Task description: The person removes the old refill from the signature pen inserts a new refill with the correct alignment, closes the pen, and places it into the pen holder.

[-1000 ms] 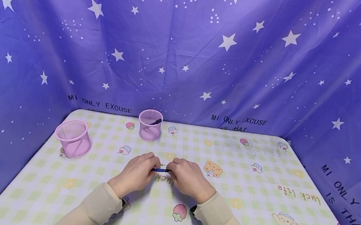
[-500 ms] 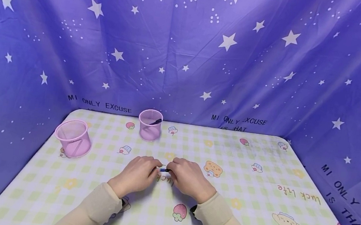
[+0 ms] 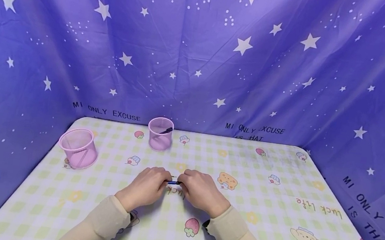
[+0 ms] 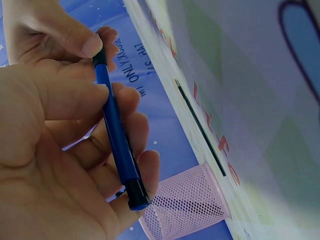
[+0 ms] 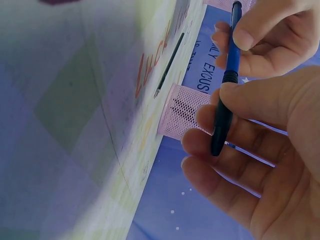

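Counter [image 3: 275, 210]: I saw a counter under a checked cloth with cartoon prints, walled by a purple star curtain [image 3: 201, 49]. I take the counter's middle as my landmark.
Big mesh cup [image 3: 78, 148]: it stood upright far left of that middle, well apart from my hands.
Small mesh cup [image 3: 160, 133]: it stood upright behind the middle, slightly left, with a dark pen leaning inside; I judged it a holder kept within reach.
Left hand [image 3: 146, 186]: it hovered just left of the middle, fingers [image 4: 120, 120] curled round the lower barrel, thumb pressed on top.
Right hand [image 3: 199, 191]: just right of the middle, it pinched the other end between thumb and fingers [image 5: 260, 25].
Blue pen [image 3: 172, 182]: it bridged the two hands, just above the cloth at the middle. In my judgement, gripping it at both ends suited pulling or twisting its parts.
Refill [image 5: 169, 65]: a thin dark rod lay flat on the cloth beside the printed letters, just beyond the hands, touching neither.
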The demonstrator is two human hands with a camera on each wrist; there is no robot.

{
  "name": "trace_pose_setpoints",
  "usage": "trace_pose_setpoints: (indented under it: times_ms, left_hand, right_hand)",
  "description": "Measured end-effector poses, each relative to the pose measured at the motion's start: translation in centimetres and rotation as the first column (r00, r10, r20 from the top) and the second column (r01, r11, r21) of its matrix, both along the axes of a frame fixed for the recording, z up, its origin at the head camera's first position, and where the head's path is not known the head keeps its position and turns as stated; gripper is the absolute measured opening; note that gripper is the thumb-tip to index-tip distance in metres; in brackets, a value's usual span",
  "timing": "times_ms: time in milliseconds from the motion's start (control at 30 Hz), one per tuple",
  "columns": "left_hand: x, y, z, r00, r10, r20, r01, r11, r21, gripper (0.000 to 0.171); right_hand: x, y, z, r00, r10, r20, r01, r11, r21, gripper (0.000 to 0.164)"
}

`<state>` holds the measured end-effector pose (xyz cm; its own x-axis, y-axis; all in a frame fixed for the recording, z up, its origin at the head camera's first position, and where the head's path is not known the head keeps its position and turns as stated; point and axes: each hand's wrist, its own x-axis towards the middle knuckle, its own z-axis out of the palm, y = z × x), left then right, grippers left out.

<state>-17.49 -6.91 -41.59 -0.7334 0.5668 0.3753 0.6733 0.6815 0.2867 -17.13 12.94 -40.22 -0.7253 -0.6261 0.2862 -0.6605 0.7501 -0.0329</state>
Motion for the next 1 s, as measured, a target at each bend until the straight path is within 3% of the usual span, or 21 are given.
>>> trace_pose_setpoints:
  times_ms: [733, 1000]
  left_hand:
    - [0.03, -0.05, 0.05, 1.0, 0.013, 0.014, -0.014, 0.998, 0.064, 0.022]
    - [0.15, 0.06, -0.11, 0.999, 0.04, 0.035, -0.042, 0.997, 0.06, 0.01]
  right_hand:
    - [-0.01, 0.05, -0.19, 1.0, 0.018, -0.012, -0.018, 1.0, -0.014, 0.008]
    - [0.0, 0.04, -0.14, 1.0, 0.01, -0.023, -0.01, 1.0, -0.001, 0.008]
